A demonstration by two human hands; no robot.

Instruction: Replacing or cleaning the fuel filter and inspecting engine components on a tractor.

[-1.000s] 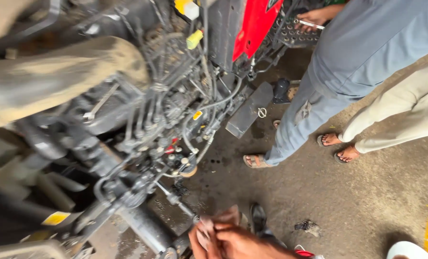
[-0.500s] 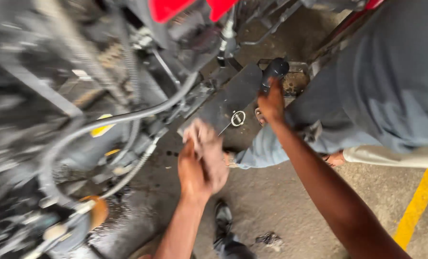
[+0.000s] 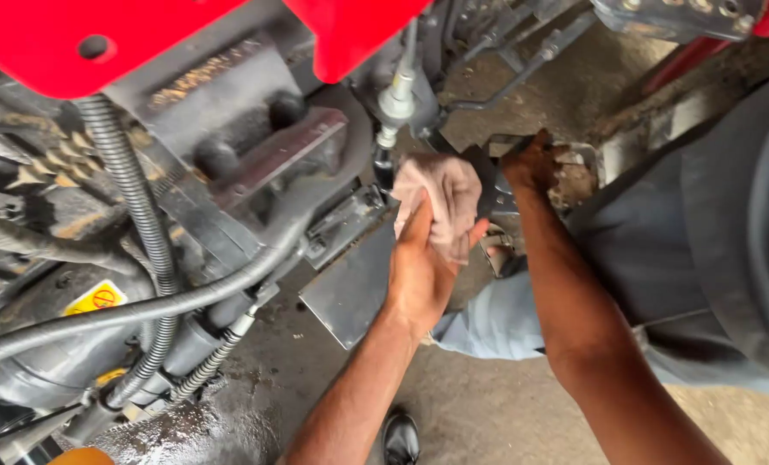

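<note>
Compared with half a second earlier, the view has drawn closer and tipped upward: the red bodywork now fills the top edge, the yellow floor line has gone from sight, and both arms reach higher into the machine. The left hand has risen with its rag, and the right hand has stayed on the dark part beside it.

Counted: two hands, one rag, one flat metal plate, one ribbed black hose and one smooth dark hose crossing it, one yellow warning sticker, and one black shoe on the wet concrete floor.

The left hand is closed around the pale cloth rag — thumb to one side, fingers wrapped behind — pressing it against the dark machinery just below a silvery cable fitting. The right hand curls over a dark metal part touching the rag's right side (its fingers are hidden behind the part, so how tightly it grips cannot be told). Another person's grey trouser leg stands just beyond the right forearm.
</note>
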